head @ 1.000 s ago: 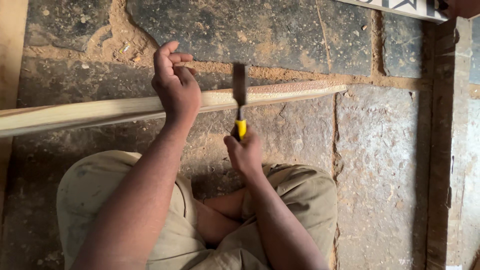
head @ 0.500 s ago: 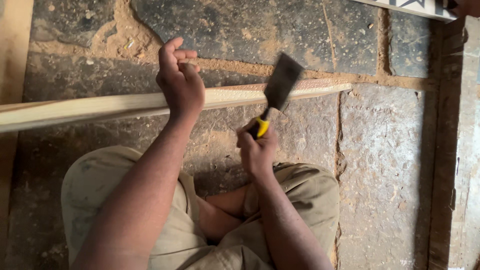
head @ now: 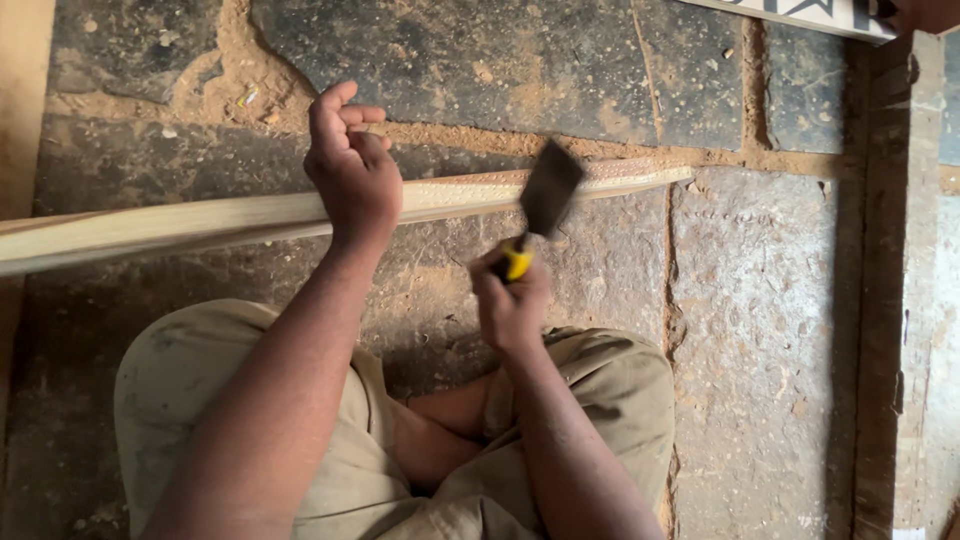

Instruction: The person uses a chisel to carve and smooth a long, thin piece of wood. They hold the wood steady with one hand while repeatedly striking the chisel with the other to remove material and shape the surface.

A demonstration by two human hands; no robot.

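Note:
A long pale wooden strip (head: 180,225) lies across the stone floor from the left edge to the middle right. My left hand (head: 350,170) rests on its middle, pressing it down, with the fingers curled loosely above it. My right hand (head: 512,300) grips the yellow-and-black handle of a wide, dark-bladed chisel (head: 545,195). The blade is tilted up to the right and hangs over the strip near its right end, slightly blurred.
I sit cross-legged in khaki trousers (head: 200,400) on dark stone slabs (head: 760,350) with sandy joints. A dark wooden beam (head: 890,300) runs down the right side, a pale plank (head: 20,100) stands at the left edge, and a white board (head: 800,12) lies at the top right.
One second ago the blade stood upright on the strip. It then lifted and tilted to the right, where it stays. My left hand has kept its place.

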